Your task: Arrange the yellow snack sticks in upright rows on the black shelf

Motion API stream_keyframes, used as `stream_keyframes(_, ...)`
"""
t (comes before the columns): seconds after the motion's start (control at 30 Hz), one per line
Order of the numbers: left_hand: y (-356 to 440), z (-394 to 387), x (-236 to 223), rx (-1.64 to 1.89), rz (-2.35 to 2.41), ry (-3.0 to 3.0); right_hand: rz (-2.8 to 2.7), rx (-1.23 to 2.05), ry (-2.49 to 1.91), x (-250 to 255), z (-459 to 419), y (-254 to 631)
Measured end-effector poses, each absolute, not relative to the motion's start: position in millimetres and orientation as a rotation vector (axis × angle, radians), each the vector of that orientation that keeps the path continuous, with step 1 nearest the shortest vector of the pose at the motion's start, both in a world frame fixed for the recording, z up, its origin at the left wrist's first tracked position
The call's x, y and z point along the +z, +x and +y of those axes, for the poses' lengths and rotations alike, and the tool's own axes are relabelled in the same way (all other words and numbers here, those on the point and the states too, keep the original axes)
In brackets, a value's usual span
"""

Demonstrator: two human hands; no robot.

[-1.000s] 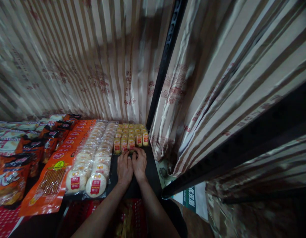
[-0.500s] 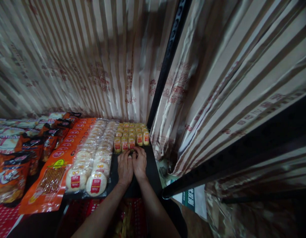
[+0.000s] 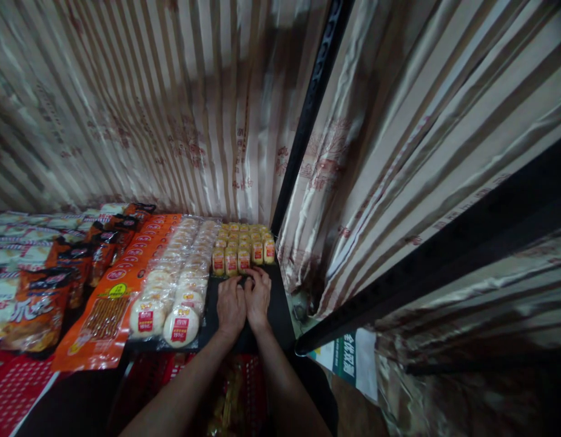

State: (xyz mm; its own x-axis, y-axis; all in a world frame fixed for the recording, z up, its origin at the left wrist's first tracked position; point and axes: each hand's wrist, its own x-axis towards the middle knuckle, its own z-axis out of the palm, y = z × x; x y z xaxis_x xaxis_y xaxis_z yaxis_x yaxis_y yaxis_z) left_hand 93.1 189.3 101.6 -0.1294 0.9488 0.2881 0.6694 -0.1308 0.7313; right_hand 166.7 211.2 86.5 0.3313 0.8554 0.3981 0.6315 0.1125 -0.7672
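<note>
Several small yellow packs with red labels (image 3: 231,261) stand upright in close rows at the shelf's back right corner. My left hand (image 3: 231,306) rests low over the black shelf (image 3: 273,303), just in front of these packs, fingers stretched forward and slightly bent. Beside it, nearly touching at the thumbs, is my right hand (image 3: 257,297). Its fingertips reach the foot of the front row, and I cannot tell whether they touch a pack. Nothing shows in either hand, though the undersides of the fingers are hidden.
Left of the yellow packs lie two rows of clear-wrapped round rice crackers (image 3: 181,326), orange bags of snack sticks (image 3: 102,318) and other snack bags (image 3: 39,312). A red basket (image 3: 255,388) sits below my arms. Black metal posts (image 3: 307,121) and striped curtains (image 3: 193,109) enclose the shelf.
My view has shifted slightly, so the goods sit a little further right and higher. Both hands have drawn back slightly from the front row, and a little more of the packs shows.
</note>
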Motion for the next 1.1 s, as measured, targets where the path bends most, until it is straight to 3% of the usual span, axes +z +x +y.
stream_keyframes(0.5, 83, 126, 113, 1.012, 1.704, 1.711, -1.417, 0.452, -1.465, 94, 149, 160)
stream_keyframes(0.73, 72, 85, 96, 1.08, 1.635, 1.787, -1.454, 0.486, -1.488, 86, 102, 152)
stream_keyframes(1.1, 39, 39, 66, 0.889, 1.737, 1.735, -1.806, 0.484, -1.421, 79, 68, 129)
